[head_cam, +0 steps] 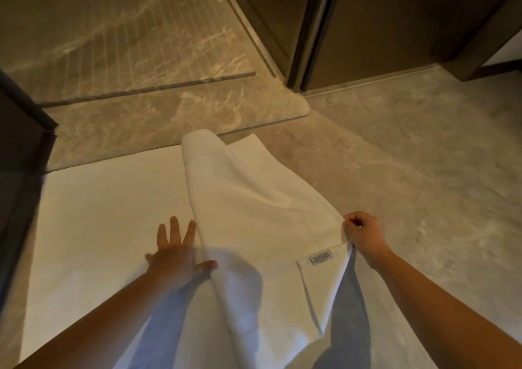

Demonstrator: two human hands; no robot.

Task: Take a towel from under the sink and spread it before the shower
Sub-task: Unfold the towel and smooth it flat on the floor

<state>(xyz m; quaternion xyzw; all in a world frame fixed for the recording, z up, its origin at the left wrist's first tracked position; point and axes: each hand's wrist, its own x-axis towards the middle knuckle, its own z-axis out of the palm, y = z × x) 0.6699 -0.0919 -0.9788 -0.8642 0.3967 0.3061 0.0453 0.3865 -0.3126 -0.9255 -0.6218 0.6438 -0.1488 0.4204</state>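
Note:
A white towel (93, 213) lies on the marble floor in front of the shower threshold (158, 120). Its left part lies flat; its right part (254, 205) is folded back over itself and lifted off the floor. My right hand (364, 234) pinches the near right corner of that raised fold, just above a small sewn label (320, 257). My left hand (176, 251) rests flat on the spread part, fingers apart, with its thumb against the edge of the fold.
The shower floor (113, 29) lies beyond the glass panel's lower edge (147, 87). A dark door frame (308, 44) stands at the back right and a dark panel (19, 131) at the left. Bare marble floor (423, 157) stretches to the right.

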